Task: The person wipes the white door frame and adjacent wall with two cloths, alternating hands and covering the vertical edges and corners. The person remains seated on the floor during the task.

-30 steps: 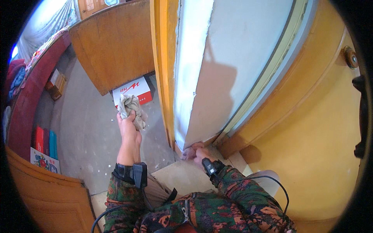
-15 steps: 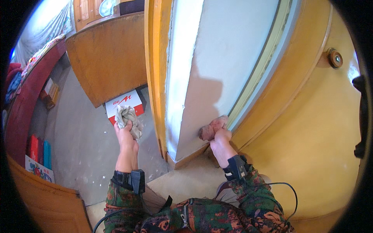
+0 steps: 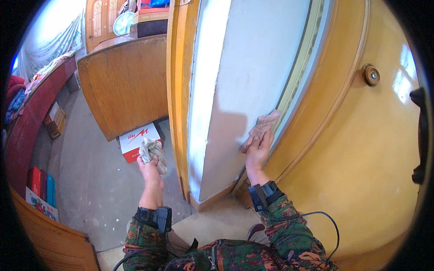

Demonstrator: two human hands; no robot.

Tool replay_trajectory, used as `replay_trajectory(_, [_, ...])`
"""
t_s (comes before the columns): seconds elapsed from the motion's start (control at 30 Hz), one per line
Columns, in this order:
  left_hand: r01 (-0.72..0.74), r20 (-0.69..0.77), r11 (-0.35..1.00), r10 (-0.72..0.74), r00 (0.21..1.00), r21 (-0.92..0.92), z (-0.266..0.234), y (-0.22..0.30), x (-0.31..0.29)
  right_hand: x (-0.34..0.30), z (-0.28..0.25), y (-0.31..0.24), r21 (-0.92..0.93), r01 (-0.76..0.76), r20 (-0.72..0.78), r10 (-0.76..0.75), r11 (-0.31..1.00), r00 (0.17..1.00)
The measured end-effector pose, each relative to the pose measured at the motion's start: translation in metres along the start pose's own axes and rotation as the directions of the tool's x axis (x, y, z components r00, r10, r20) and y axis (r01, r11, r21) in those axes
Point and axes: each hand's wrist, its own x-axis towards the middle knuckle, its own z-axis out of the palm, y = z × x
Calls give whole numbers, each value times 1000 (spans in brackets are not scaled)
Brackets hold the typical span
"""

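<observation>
My right hand [image 3: 258, 151] is closed on a pinkish-brown rag [image 3: 262, 128], which lies against the white wall [image 3: 257, 67] close to the pale door frame strip. Part of the rag fans out past my fingertips. Off to the left, my left hand [image 3: 150, 169] grips a crumpled greyish-white cloth [image 3: 152, 152] in the air, away from the wall. Behind that cloth, on the floor, is a white and red box [image 3: 132, 143].
A yellow-brown door [image 3: 352, 167] with a round knob [image 3: 371, 75] stands at right. An orange wooden door frame [image 3: 181, 99] edges the wall's left side. Beyond it are a brown wooden furniture panel [image 3: 126, 81] and a dark red bed frame [image 3: 34, 122]. Another wooden panel [image 3: 49, 235] is at lower left.
My right hand has moved up along the wall with the rag, which is now more spread out. The left hand still holds its cloth, slightly lower in view. The view has shifted a little.
</observation>
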Motion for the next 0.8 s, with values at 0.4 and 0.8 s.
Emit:
replay_trajectory(0.4, [17,61,1000,-18,998,18,4,0,-1,97,9,-79,-185,459,6,-466,869,885])
replay_trajectory(0.8, [-38,82,999,36,996,17,-3,-10,8,192,16,-129,-275,572,-53,-607,772,793])
